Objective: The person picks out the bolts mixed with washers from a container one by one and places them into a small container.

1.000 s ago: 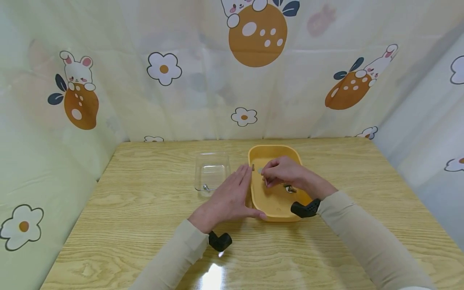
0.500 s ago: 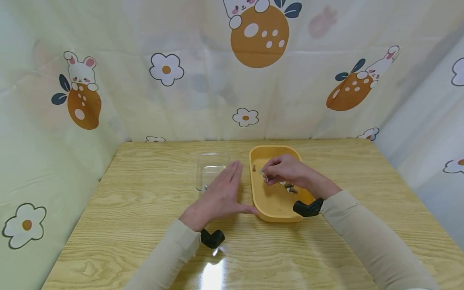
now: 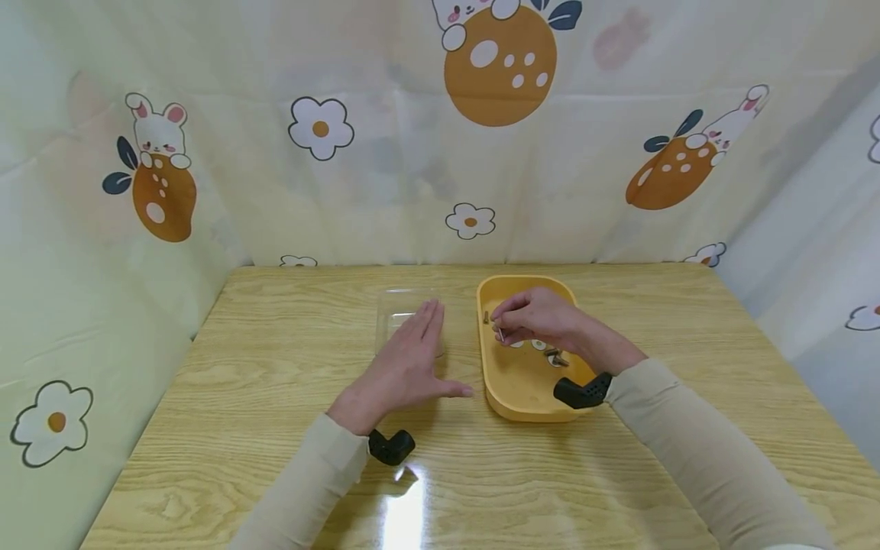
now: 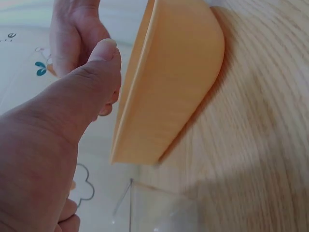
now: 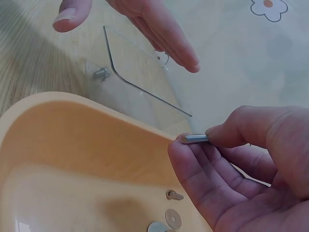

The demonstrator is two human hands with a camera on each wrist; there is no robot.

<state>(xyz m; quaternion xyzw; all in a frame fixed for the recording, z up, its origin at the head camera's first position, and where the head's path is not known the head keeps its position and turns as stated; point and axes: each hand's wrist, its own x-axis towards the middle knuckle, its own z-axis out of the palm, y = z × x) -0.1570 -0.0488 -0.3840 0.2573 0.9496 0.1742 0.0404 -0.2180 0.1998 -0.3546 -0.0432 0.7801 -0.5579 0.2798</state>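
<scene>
Left hand: your left hand [image 3: 401,367] has its fingers out straight and the thumb spread wide, nothing in its grasp. It's near the bin but apart from it; can't tell if it touches the box.
Clear box: the clear box [image 5: 145,91] sits partly behind that hand in the head view. A bolt [image 5: 101,73] shows through its see-through wall in the right wrist view.
Yellow bin: the yellow bin [image 3: 512,393] is on the wooden table [image 3: 289,336], just right of your thumb.
Lone screw: one screw [image 5: 175,195] lies by the bin's left wall.
Metal pin: the metal pin [image 5: 195,138] is up over the left part of the bin. I'd say you're at the picked-and-holding step.
Washers: a washer [image 5: 173,219] lies below your grip, another beside it.
Right hand: your right hand [image 3: 543,317] pinches the pin between thumb and fingers. Imo the next move calls for a firm pinch and clearance over the rim, cos a little pin like that could roll loose.
</scene>
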